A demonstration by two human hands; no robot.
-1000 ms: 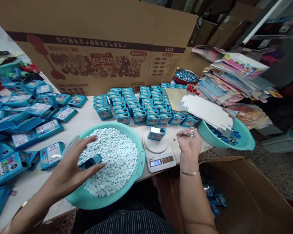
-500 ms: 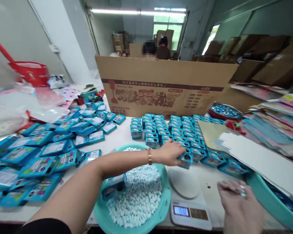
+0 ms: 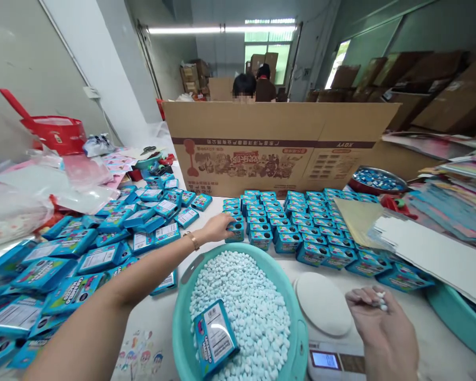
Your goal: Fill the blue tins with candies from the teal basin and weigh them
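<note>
My left hand (image 3: 216, 228) is closed on a small blue candy box (image 3: 235, 233) at the front of the leftmost row. My right hand (image 3: 384, 323), fingers curled, pinches a few white candies (image 3: 381, 300) beside the scale. Pale blue-white candies (image 3: 246, 296) fill a turquoise basin (image 3: 301, 338) between my arms. A blue candy box (image 3: 216, 338) lies tilted on the candies. The kitchen scale (image 3: 323, 304) has a bare round plate and a lit display. Rows of upright blue boxes (image 3: 287, 242) stand beyond the basin.
Loose blue boxes (image 3: 99, 256) are heaped on the left. A large cardboard sheet (image 3: 277, 121) stands across the back, with two people partly visible behind it. White card sheets (image 3: 432, 259) rest on the right over another turquoise basin (image 3: 456, 323). A red scoop bucket (image 3: 59, 135) is far left.
My left hand has moved left with the box, from near the scale to the leftmost row. My right hand stays curled on candies. The box in the basin is fully in view now.
</note>
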